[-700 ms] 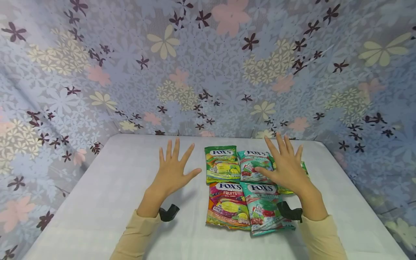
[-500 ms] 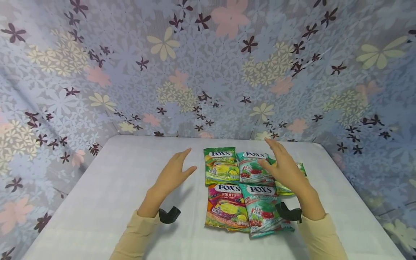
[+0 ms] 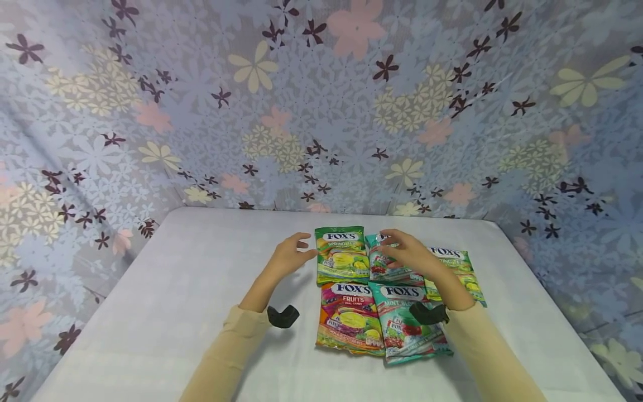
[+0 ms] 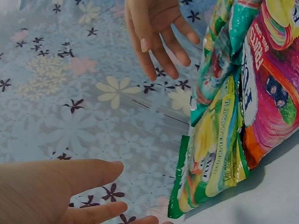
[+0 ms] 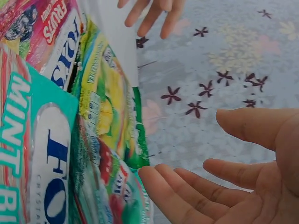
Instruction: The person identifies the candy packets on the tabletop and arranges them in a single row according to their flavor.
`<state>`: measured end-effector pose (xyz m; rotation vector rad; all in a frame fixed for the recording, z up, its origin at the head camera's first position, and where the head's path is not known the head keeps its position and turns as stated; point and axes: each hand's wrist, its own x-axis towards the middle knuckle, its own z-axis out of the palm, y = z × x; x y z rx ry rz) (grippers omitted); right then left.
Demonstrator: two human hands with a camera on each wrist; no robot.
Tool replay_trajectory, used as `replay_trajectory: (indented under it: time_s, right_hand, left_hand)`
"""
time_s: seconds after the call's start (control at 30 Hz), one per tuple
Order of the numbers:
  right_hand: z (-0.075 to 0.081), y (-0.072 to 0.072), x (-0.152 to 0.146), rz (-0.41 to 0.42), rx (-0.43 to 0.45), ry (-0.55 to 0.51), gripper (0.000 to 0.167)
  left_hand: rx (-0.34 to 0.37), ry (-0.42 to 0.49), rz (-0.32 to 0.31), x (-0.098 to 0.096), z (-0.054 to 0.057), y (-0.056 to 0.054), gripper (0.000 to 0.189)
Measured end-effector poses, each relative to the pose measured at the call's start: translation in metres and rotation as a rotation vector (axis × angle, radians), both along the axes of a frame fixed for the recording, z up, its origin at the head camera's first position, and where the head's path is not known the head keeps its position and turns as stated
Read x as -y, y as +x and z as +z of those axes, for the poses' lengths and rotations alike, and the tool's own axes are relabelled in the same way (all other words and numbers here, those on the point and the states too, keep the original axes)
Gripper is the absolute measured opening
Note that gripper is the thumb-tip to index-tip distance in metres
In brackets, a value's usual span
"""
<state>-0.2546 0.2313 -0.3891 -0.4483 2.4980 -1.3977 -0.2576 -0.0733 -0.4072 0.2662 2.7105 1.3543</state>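
My left hand (image 3: 289,258) hangs beside the left edge of a green Spring Tea candy bag (image 3: 342,268), thumb and fingers apart with nothing between them. Over the far teal Mint Blossom candy bag (image 3: 378,272) is my right hand (image 3: 409,255), its fingers loosely bent and holding nothing; it hides part of that bag. Nearer lie a pink and orange Fruits candy bag (image 3: 351,329) and a second teal Mint Blossom bag (image 3: 402,329). Another green Spring Tea bag (image 3: 464,273) sits at the right, partly behind my right wrist. The right wrist view shows the right fingers (image 5: 210,186) spread.
The bags lie close together on a white-covered table (image 3: 166,312). Flowered cloth (image 3: 321,111) rises behind the table and on both sides. A dark wrist mount (image 3: 282,316) sits on the left wrist, another mount (image 3: 428,312) on the right.
Both hands have turned from spread, raised palms to loosely bent fingers and moved inward toward each other. The right-hand Spring Tea bag shows more now. The bags have stayed in place.
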Motion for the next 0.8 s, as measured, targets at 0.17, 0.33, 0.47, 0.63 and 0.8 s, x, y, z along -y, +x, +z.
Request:
replay_trajectory:
  time_s: [0.17,0.33,0.47,0.63,0.8]
  right_hand:
    - [-0.009,-0.011,0.005,0.013,0.028,-0.005,0.06]
    - [-0.014,-0.016,0.011,0.019,0.063,0.004,0.065]
    - [-0.018,-0.019,0.016,0.031,0.1,0.001,0.068]
    - [-0.024,-0.025,0.022,0.055,0.16,-0.017,0.076]
    - [-0.028,-0.028,0.024,0.051,0.187,0.017,0.082]
  left_hand:
    - [-0.01,-0.017,0.007,-0.004,-0.007,-0.007,0.052]
    - [0.014,-0.04,0.011,-0.008,-0.015,-0.012,0.053]
    - [0.049,-0.032,0.006,-0.012,-0.019,-0.014,0.055]
    - [0.1,-0.002,0.017,-0.017,-0.023,-0.016,0.057]
    - [0.151,0.01,0.04,-0.022,-0.025,-0.017,0.064]
